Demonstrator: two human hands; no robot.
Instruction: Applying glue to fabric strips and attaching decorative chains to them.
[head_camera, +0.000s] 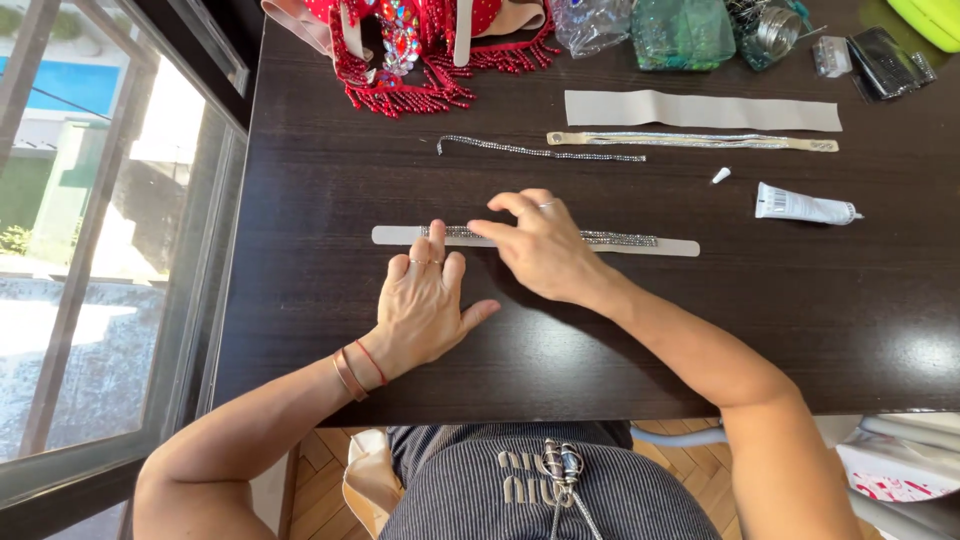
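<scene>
A pale fabric strip (670, 246) lies across the dark table (300, 180) with a rhinestone chain (620, 238) laid along it. My left hand (425, 305) rests flat, fingertips pressing the chain near the strip's left end. My right hand (540, 245) lies over the strip's middle, fingers spread and pointing left, pressing the chain down. Neither hand grips anything.
A loose rhinestone chain (540, 152), a trimmed beige strip (690, 141) and a wider plain strip (700, 110) lie further back. A white glue tube (805, 207) and its cap (720, 175) sit right. A red beaded costume piece (420, 50) and clear bags (680, 30) line the far edge. A window is left.
</scene>
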